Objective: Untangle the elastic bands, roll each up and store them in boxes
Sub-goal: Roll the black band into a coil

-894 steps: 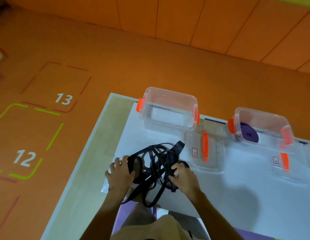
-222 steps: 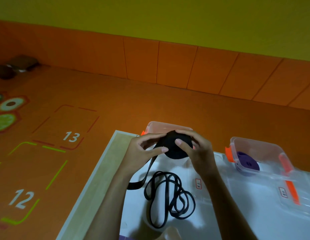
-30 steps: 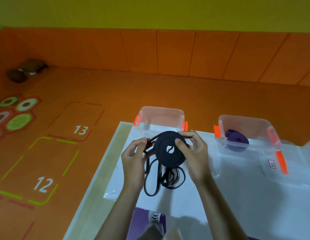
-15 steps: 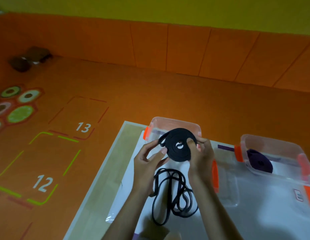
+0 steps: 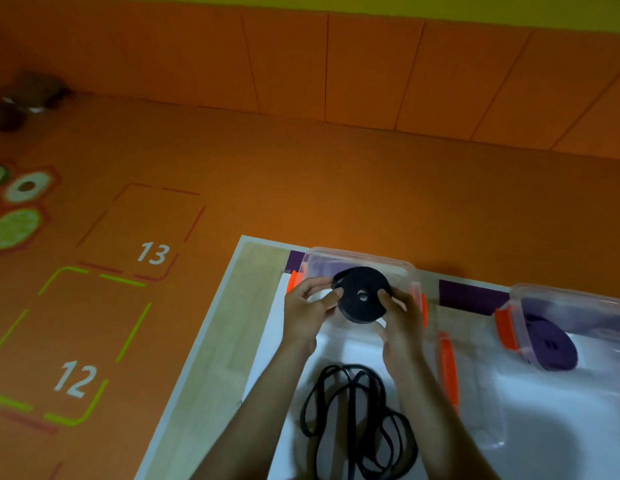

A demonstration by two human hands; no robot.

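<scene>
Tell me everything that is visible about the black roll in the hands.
The black roll is a flat band wound into a tight disc with a small hole in the middle. It looks like matte elastic. It is tilted, face toward the camera, in the air in front of the clear box. The left hand pinches its left edge, the right hand its right edge.

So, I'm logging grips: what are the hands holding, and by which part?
The rolled black elastic band, pinched at its outer rim: left hand on the left edge, right hand on the right edge.
</scene>
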